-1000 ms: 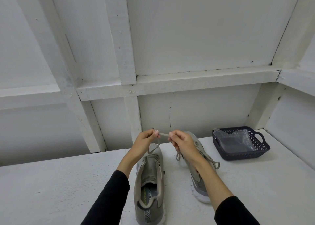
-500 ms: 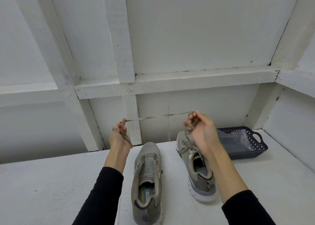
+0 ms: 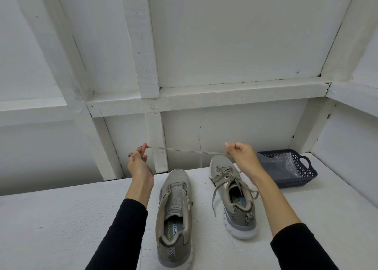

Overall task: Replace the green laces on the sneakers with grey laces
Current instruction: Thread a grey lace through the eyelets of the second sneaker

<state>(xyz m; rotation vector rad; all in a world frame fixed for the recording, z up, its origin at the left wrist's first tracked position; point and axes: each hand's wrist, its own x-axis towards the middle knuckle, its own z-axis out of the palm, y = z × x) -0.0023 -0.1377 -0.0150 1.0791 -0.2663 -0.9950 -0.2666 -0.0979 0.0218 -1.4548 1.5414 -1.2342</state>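
Two grey sneakers stand on the white table. The left sneaker [image 3: 174, 212] has no lace in its eyelets. The right sneaker [image 3: 233, 196] is laced with a grey lace whose loose ends hang over its side. A loose greyish lace [image 3: 184, 150] is stretched taut in the air above the toes of the shoes. My left hand [image 3: 139, 163] pinches one end of it and my right hand [image 3: 241, 155] pinches the other end, the two hands held wide apart.
A dark blue perforated basket [image 3: 302, 177] with a clear plastic bag [image 3: 276, 163] inside sits at the back right of the table [image 3: 61, 218]. White wall panels and beams rise right behind the table.
My hands were close together over the left sneaker; they have pulled apart sideways and risen, stretching the loose lace taut between them.
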